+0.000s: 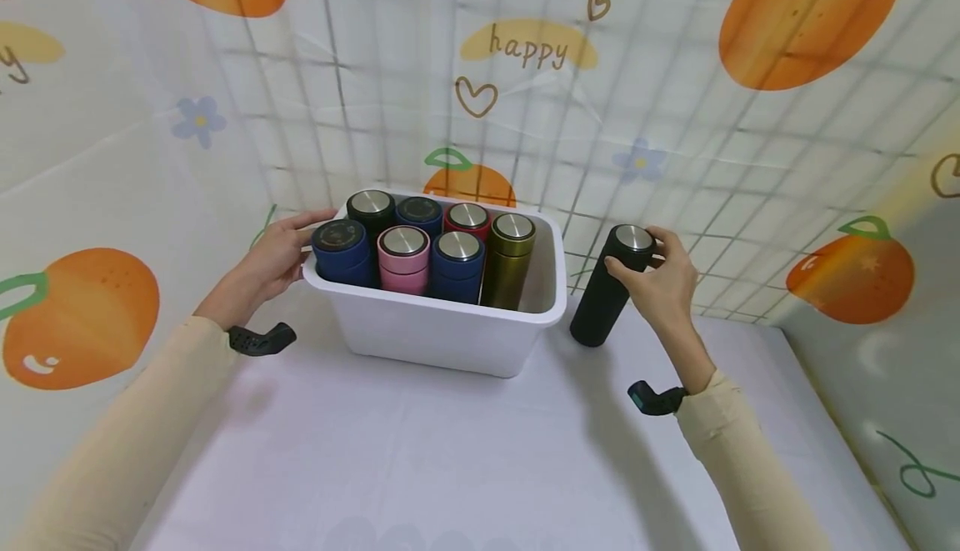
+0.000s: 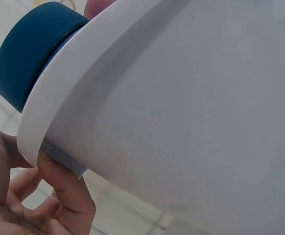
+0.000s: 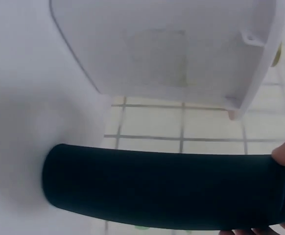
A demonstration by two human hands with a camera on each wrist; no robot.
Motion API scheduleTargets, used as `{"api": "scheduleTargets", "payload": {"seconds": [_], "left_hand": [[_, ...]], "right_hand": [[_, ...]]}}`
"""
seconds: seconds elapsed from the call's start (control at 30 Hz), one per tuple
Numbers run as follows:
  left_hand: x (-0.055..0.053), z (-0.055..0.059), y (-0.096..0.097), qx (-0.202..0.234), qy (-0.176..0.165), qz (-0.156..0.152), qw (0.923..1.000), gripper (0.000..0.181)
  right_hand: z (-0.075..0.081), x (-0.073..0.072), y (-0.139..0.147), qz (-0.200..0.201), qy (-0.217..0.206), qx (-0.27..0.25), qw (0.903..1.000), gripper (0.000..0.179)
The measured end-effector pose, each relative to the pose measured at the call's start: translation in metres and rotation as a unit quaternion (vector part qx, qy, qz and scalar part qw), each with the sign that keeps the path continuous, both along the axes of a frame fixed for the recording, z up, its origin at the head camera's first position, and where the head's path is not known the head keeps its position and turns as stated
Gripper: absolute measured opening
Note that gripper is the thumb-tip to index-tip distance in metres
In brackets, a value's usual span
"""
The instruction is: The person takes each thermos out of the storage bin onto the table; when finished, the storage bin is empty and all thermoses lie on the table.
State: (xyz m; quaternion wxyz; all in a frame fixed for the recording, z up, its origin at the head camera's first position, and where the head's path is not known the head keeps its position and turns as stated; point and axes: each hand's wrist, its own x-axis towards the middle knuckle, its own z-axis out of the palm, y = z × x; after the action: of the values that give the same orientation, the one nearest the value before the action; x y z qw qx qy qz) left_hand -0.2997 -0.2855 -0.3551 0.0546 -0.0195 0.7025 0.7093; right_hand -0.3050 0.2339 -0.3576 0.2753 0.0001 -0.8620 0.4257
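A white plastic bin (image 1: 442, 338) stands on the table, packed with several thermos bottles upright in it. My left hand (image 1: 272, 261) grips the bin's left end at the rim; in the left wrist view its fingers (image 2: 66, 181) curl under that rim, beside a blue thermos lid (image 2: 37, 46). To the right of the bin is a black thermos (image 1: 600, 301) with a silver-topped lid. My right hand (image 1: 663, 278) holds it near the top, thumb on one side and fingers on the other. Its base is at the tabletop, as the right wrist view of the black thermos (image 3: 162, 188) also shows.
Inside the bin are a pink thermos (image 1: 404, 263), an olive-gold thermos (image 1: 506, 272), a red one (image 1: 467, 217), a black one (image 1: 371, 209) and several blue ones. Bare space shows at the bin's right end (image 1: 555, 284). Behind it rises a wire grid (image 1: 540, 134) under printed cloth.
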Motion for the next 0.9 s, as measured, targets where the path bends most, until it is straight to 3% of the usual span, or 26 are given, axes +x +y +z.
{"api": "scheduleTargets", "payload": {"seconds": [0.2, 0.43, 0.63, 0.9], "left_hand": [[0.004, 0.002, -0.003, 0.008, 0.003, 0.001, 1.0000, 0.048], [0.000, 0.006, 0.001, 0.019, 0.003, -0.007, 0.9998, 0.048], [-0.002, 0.005, 0.004, 0.055, 0.000, -0.015, 0.9984, 0.052], [-0.003, -0.001, 0.002, 0.047, -0.006, -0.012, 0.9988, 0.050]], "right_hand": [[-0.008, -0.002, 0.002, 0.015, 0.027, -0.014, 0.9994, 0.064], [-0.012, -0.002, 0.009, 0.022, 0.033, -0.032, 0.9987, 0.065], [-0.019, -0.002, 0.018, 0.042, 0.005, -0.024, 0.9988, 0.061], [-0.034, -0.002, 0.020, 0.050, -0.021, -0.004, 0.9985, 0.060]]}}
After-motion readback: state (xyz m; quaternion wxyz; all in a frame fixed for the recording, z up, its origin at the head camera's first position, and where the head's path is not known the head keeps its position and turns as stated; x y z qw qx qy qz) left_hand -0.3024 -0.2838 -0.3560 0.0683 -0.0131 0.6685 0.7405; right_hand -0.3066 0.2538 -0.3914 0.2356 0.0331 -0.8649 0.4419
